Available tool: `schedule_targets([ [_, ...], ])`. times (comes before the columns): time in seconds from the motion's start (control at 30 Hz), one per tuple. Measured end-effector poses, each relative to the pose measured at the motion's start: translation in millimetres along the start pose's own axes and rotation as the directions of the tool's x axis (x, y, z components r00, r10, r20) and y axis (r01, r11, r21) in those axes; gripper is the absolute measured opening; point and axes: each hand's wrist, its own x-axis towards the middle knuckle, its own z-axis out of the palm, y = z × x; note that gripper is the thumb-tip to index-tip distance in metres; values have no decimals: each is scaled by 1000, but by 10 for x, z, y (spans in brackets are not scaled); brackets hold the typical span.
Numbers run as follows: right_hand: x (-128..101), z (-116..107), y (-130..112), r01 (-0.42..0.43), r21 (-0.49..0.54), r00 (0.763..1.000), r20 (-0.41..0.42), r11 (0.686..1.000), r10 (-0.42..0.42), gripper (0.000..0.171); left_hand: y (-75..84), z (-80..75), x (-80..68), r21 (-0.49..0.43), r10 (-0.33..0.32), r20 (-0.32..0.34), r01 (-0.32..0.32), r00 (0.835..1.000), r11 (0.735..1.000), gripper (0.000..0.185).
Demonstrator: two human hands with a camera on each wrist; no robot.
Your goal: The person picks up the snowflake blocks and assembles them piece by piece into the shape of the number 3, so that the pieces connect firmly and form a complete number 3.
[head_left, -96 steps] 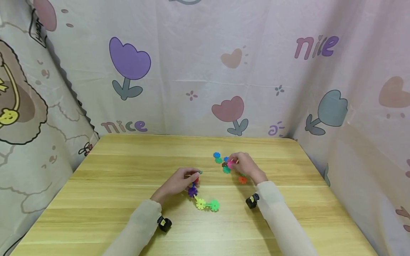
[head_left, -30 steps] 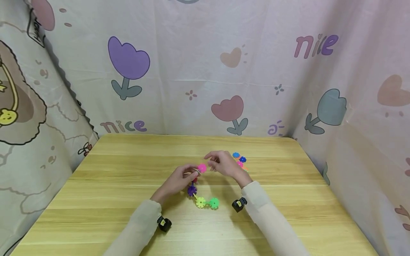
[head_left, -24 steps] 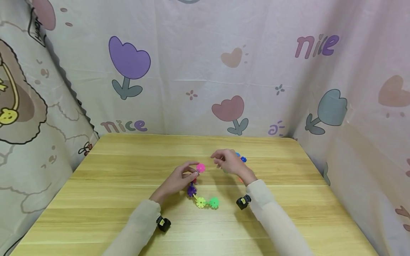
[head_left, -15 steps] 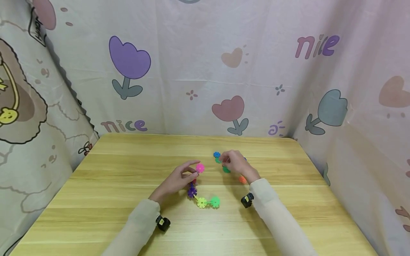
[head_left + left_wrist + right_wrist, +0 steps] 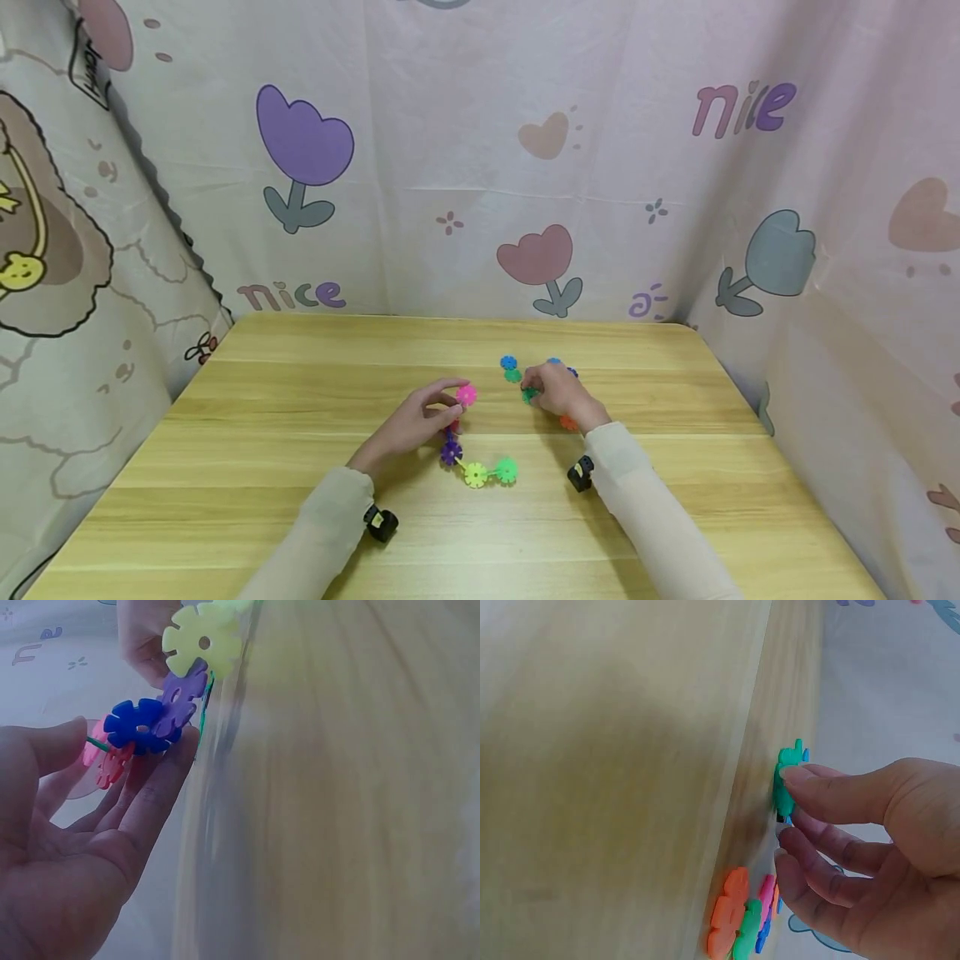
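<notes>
My left hand (image 5: 408,425) pinches a chain of flower-shaped linking discs between thumb and fingers. A pink disc (image 5: 467,395) forms its upper end. Below come a red disc (image 5: 115,766), a blue disc (image 5: 142,727), a purple disc (image 5: 452,452), a yellow disc (image 5: 476,475) and a light green disc (image 5: 507,470). In the left wrist view a thin green disc (image 5: 96,743) shows edge-on at the thumb tip. My right hand (image 5: 561,392) reaches into the loose discs, pinching a green disc (image 5: 786,787) with thumb and index finger.
Left of the right hand lie a light blue disc (image 5: 508,362) and another green disc (image 5: 513,376). An orange disc (image 5: 569,422) lies on its near side. More discs, including a dark pink one (image 5: 766,898), are partly covered. The wooden table (image 5: 300,367) meets a printed curtain behind.
The right hand brought a pink disc from the pile to the chain's upper end, let it go there, moved back right and took hold of a green disc. The left hand stayed nearly still.
</notes>
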Motion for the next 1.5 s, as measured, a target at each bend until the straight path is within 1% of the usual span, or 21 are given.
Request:
schedule_targets([
  [0.13,9,3,14,-6,6,1000,-10,1000,6,22,6,3,6,-8,-8,-5,8,1000,1000,50],
  [0.23,9,-3,18,9,11,1000,-18,1000,-9,22,7,6,9,-9,-6,-4,6,1000,1000,49],
  [0.37,-2,-16,16,30,39,999,-24,999,-29,19,3,9,16,2,-4,-2,4,1000,1000,49],
  [0.5,-17,-30,-1,34,69,999,-27,997,-32,16,-8,11,15,9,1,3,-1,1000,1000,49],
  [0.6,-28,-48,-27,42,70,999,-38,997,-39,14,-10,11,17,11,9,6,-9,1000,1000,48],
  [0.77,-42,-75,-104,42,70,998,-55,997,-38,17,0,12,14,15,14,6,-14,1000,1000,47],
  [0.83,-46,-86,-147,29,92,998,-53,995,-24,18,4,16,13,10,9,7,-9,1000,1000,48],
  [0.93,-52,-95,-210,36,98,998,-57,995,-30,18,0,19,11,1,2,9,-2,1000,1000,49],
  [1.07,-65,-96,-277,50,107,997,-64,993,-43,17,-16,24,9,-7,3,9,-3,1000,1000,50],
  [1.33,-79,-84,-384,83,154,995,-66,985,-73,22,-16,41,3,4,10,17,-10,1000,1000,49],
  [1.5,-76,-80,-455,106,155,992,-80,982,-95,24,-17,42,7,10,16,17,-16,1000,1000,48],
])
